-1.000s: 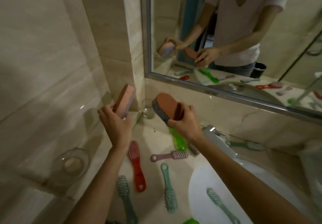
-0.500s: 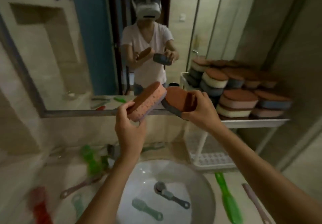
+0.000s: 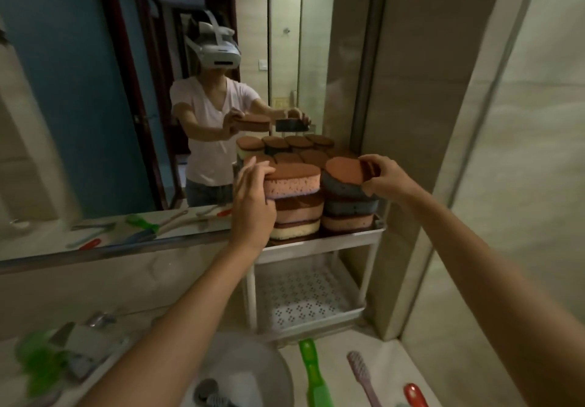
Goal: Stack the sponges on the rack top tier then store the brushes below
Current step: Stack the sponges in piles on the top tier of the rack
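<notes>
Bathroom mirror (image 3: 95, 121), green brush (image 3: 313, 372), sink (image 3: 269, 372)

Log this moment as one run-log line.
left hand: pink sponge on stack | right hand: grey sponge on stack | lower tier: no brushes

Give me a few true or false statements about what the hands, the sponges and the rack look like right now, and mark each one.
1. The left hand holds a pink sponge atop a stack. True.
2. The right hand is empty. False: its fingers grip a grey sponge.
3. The rack's lower tier holds brushes. False: no brushes lie on it.
4. A green brush lies on the counter below the rack. True.
5. The top tier has one sponge. False: several stacks stand there.
</notes>
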A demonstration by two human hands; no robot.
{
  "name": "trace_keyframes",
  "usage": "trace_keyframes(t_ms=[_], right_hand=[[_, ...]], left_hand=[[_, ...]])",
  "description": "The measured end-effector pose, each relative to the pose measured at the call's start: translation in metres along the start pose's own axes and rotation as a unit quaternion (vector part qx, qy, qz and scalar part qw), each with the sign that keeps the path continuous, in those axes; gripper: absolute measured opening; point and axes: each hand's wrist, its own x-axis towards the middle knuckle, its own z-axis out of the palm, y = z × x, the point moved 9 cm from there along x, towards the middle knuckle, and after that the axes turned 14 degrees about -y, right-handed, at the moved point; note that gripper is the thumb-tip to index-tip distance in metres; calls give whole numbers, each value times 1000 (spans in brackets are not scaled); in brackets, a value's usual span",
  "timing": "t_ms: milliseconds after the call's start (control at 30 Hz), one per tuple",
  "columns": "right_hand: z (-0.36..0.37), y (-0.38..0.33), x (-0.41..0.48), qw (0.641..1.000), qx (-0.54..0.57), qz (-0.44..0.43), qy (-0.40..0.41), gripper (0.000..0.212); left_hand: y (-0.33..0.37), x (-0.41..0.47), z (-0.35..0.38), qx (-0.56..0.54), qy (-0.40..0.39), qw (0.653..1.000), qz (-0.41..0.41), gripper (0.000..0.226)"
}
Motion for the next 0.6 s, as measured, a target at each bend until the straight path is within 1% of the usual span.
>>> trace_keyframes(t_ms=[67,133,200,300,467,600], right_hand=[[-4,7,8,1000,18,0,-15,64],[-7,13,15,1000,23,0,-17,64],[-8,14,23,999,28,2,-25,66],[-5,14,33,999,21,4,-40,68],[3,15,42,999,1,-1,-47,63],[5,19,43,999,-2,-6,-50,64]], left_hand=[[3,8,10,24,-6,1000,13,43],[-2,13,18,33,-13,999,3,42],[-8,16,24,33,-20,999,-13,43],[-9,22,30,32,-24,999,-11,45],[-17,23,38,26,-24,999,-15,46],[-23,16,44,14,-36,999,-18,47]])
